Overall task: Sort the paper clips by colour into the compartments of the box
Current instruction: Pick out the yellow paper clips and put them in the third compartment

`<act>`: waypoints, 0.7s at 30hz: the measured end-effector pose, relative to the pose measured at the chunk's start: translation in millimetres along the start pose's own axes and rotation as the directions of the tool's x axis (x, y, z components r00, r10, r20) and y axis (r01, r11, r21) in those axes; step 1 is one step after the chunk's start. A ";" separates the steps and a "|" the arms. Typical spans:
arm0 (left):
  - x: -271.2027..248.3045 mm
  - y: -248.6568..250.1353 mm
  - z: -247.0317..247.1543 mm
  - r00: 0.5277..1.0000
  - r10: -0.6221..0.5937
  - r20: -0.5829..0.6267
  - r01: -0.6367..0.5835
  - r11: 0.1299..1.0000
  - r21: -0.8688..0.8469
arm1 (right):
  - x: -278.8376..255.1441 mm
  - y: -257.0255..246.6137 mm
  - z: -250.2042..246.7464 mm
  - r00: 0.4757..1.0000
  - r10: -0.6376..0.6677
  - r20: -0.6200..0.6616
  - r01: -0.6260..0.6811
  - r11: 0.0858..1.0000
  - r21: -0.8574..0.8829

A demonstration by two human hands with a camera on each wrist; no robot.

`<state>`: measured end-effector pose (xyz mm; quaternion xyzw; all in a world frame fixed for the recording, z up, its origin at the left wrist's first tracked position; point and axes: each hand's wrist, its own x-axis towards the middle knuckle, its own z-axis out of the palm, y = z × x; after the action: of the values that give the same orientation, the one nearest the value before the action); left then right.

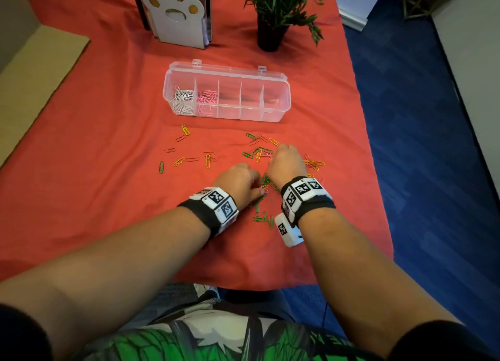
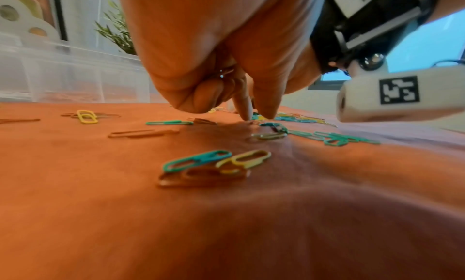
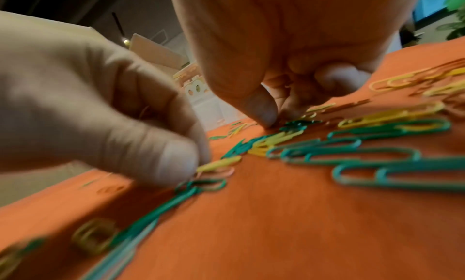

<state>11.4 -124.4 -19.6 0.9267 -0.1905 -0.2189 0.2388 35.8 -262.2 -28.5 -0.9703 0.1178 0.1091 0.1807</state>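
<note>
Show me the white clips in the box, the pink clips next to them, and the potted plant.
white clips [image 1: 183, 100], head view, middle of the pile.
pink clips [image 1: 207, 102], head view, middle of the pile.
potted plant [image 1: 271, 34], head view, dark pot.

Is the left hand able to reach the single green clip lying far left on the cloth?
Probably yes. The left hand is busy in the middle pile, but only bare red cloth lies between it and the green clip; nothing blocks that way.

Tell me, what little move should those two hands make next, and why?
Probably lift the pink clip that the left hand is pinching and carry it to the box, into the second compartment from the left, where pink clips already lie. The right hand also has its fingertips down among loose clips.
</note>
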 end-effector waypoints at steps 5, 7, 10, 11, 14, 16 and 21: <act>0.2 -6.0 -0.6 1.000 -0.019 -0.017 0.019 1.000 0.015 | 4.4 18.6 -18.8 0.992 0.095 0.080 -0.108 0.979 0.173; 0.1 -13.3 -6.2 0.996 -0.066 -0.057 0.067 0.998 0.009 | 2.8 29.9 -22.8 0.982 0.165 0.090 -0.185 0.933 0.310; 0.5 -24.5 -15.6 0.980 -0.154 -0.127 0.152 0.988 -0.027 | 0.3 40.5 -25.3 0.976 0.212 0.042 -0.214 0.922 0.323; 0.9 -27.0 -18.1 0.970 -0.187 -0.157 0.181 0.982 -0.050 | -0.4 41.4 -25.1 0.981 0.196 -0.004 -0.186 0.938 0.293; 1.2 -25.9 -22.2 0.965 -0.182 -0.188 0.170 0.983 -0.075 | -1.5 32.8 -19.5 0.994 0.036 -0.101 -0.019 0.986 0.168; 0.8 -17.8 -20.0 0.987 -0.078 -0.140 0.072 0.996 -0.050 | -2.3 21.2 -13.6 0.996 -0.060 -0.063 0.064 0.996 0.062; 1.9 1.2 -4.3 0.998 0.061 0.021 -0.062 0.995 0.081 | -6.8 4.2 -8.3 0.990 -0.143 -0.007 0.138 0.966 -0.219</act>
<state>14.8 -124.7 -16.2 0.9273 -0.2301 -0.2122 0.2054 29.6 -267.8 -20.6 -0.9914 0.0381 0.0972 0.0792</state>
